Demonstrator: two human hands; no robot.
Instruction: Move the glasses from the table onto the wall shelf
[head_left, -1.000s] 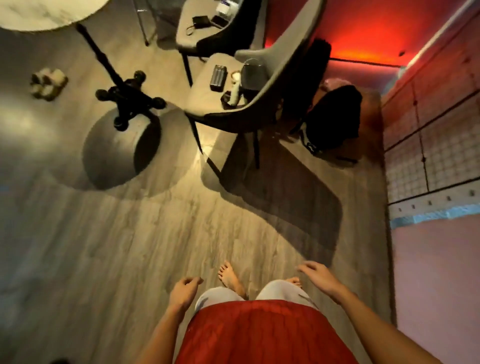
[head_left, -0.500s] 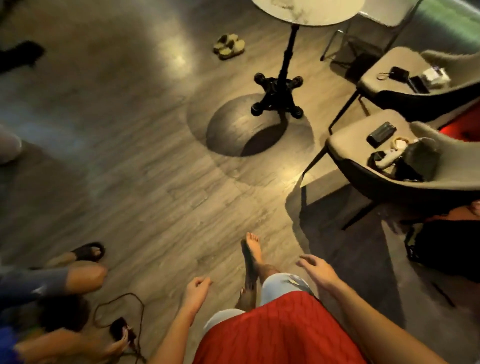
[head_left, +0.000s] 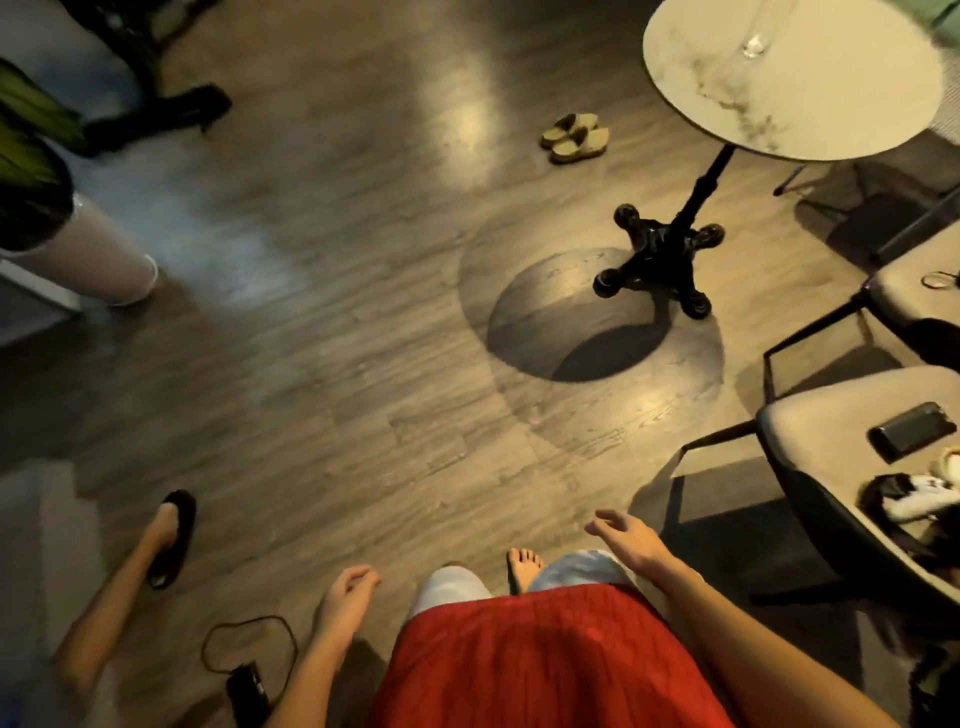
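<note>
Your left hand (head_left: 347, 592) hangs loosely curled and your right hand (head_left: 626, 535) is spread open, both empty and well apart at your sides, so nothing is picked up yet. The one glass (head_left: 754, 45) you can see stands near the far edge of the round table (head_left: 779, 119), well ahead and to your right; its stem blurs into the glare, so judge its height carefully before you reach. The shelf is not in view. Between you and the table lie hazards: the table's black foot (head_left: 658, 260) splays outward where a bare toe could catch it and rock the top, tipping the glass. The chair (head_left: 821, 441) crowds your right side. A cable (head_left: 249, 649) loops on the floor by your left foot, and another person's leg (head_left: 130, 566) stretches just beside it; step wide of both.
</note>
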